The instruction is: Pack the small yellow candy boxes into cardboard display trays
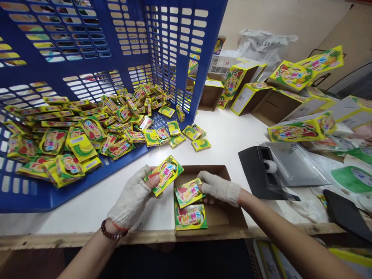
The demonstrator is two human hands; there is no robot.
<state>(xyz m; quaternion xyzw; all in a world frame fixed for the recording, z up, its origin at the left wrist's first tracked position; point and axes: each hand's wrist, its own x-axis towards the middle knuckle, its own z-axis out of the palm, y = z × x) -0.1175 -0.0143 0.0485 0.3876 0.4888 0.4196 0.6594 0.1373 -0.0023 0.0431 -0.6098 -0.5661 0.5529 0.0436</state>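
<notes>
In the open carton (229, 221) and blue crate (72, 193), yellow TWINS packets (191, 217).

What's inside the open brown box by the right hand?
In the open brown box, a TWINS pack lies at the near left corner, with bare cardboard to its right. The right hand holds another pack over the left side, covering whatever lies beneath.

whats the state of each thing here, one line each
Left hand: gloved, holding a tilted packet
Right hand: gloved, holding a second packet
Brown box: open, partly filled
Blue crate: open, packets heaped inside
Loose packets: lying on the table
Yellow cartons: piled, several open
Green tape roll: lying flat
Clear plastic: lying flat
</notes>
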